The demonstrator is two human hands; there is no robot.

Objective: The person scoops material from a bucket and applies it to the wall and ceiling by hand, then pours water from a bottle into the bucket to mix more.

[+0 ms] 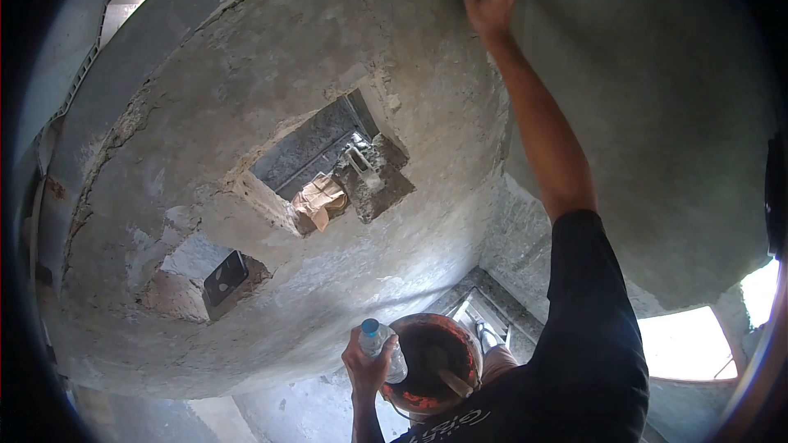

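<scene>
My left hand (366,367) is wrapped round a clear plastic bottle (395,365) with a blue cap, held upright beside the rim of a bucket. The bucket (419,400) has a worn, orange-stained rim and a dark inside, with a pale tool handle (454,382) leaning in it. High up at the top edge, my right hand (490,5) is at the grey plastered wall (648,115), arm stretched out. Its fingers are curled in shadow, and I cannot tell what they hold.
A recess in the rough wall to the left holds crumpled brown paper (320,198) and a broken block (371,176). Lower left, a phone (226,277) leans in a smaller niche. Below, my foot (490,336) is near a metal frame (480,312). Bright openings (688,344) show at right.
</scene>
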